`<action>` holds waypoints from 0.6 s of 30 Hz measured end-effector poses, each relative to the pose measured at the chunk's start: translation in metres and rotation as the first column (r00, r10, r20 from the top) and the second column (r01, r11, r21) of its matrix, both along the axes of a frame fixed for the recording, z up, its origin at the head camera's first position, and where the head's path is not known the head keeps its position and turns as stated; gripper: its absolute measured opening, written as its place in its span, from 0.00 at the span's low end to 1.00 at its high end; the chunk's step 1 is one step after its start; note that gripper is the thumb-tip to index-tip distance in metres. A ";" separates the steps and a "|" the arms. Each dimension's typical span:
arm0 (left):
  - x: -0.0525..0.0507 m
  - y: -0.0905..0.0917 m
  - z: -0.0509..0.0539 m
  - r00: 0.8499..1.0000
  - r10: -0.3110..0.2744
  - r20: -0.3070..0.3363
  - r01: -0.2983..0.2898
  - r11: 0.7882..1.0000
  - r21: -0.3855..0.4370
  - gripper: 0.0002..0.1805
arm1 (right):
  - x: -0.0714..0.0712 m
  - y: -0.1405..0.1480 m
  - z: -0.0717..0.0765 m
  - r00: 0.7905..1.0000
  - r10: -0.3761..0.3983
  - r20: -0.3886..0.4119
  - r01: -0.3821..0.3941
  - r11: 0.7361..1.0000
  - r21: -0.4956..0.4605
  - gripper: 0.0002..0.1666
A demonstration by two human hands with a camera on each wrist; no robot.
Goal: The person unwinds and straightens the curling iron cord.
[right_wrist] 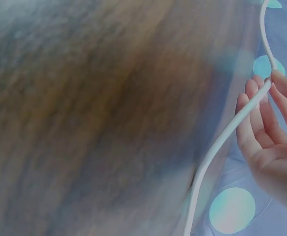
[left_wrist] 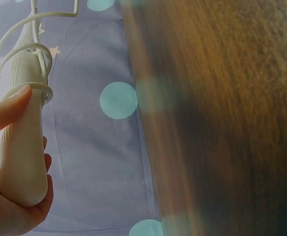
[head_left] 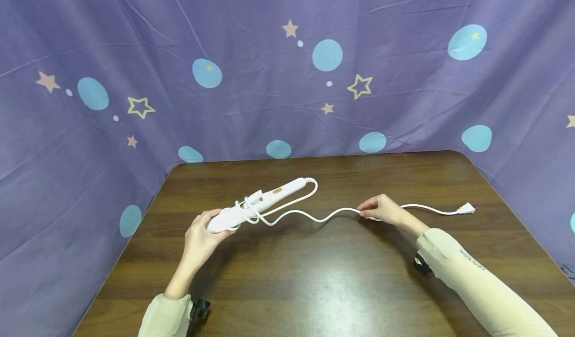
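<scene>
A white hair straightener [head_left: 285,191] with a gold-coloured patch slants up to the right above the table. My left hand [head_left: 200,236] grips its wide rounded end; in the left wrist view the thumb lies across the body [left_wrist: 23,152] beside a cord loop. Several turns of the white cord [head_left: 310,216] wrap round the middle of the straightener. To the right, my right hand [head_left: 385,209] pinches the cord between thumb and fingertips, and in the right wrist view the cord [right_wrist: 222,137] runs past the other fingers. Beyond that hand the cord ends in a white plug [head_left: 466,208].
The brown wooden table [head_left: 287,287] reflects light near its front. A purple curtain [head_left: 260,77] with stars and blue dots hangs behind it and at both sides. Dark wrist devices show below both sleeves.
</scene>
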State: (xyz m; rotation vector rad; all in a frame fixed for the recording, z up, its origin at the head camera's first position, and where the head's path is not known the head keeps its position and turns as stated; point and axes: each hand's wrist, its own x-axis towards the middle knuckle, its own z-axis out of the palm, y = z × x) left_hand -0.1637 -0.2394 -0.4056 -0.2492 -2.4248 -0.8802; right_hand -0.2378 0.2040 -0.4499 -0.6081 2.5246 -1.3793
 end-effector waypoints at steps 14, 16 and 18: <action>-0.001 0.003 0.001 1.000 -0.008 0.002 0.008 1.000 -0.007 0.27 | 0.020 -0.023 0.044 0.971 -0.060 -0.231 0.067 0.998 0.021 0.12; -0.002 0.003 0.001 1.000 -0.007 0.004 0.007 1.000 -0.005 0.27 | 0.026 -0.030 0.052 0.971 -0.056 -0.232 0.061 0.998 0.016 0.12; -0.002 0.004 0.001 1.000 -0.008 -0.001 0.008 1.000 -0.008 0.27 | 0.024 -0.032 0.047 0.971 -0.044 -0.235 0.047 0.999 0.005 0.12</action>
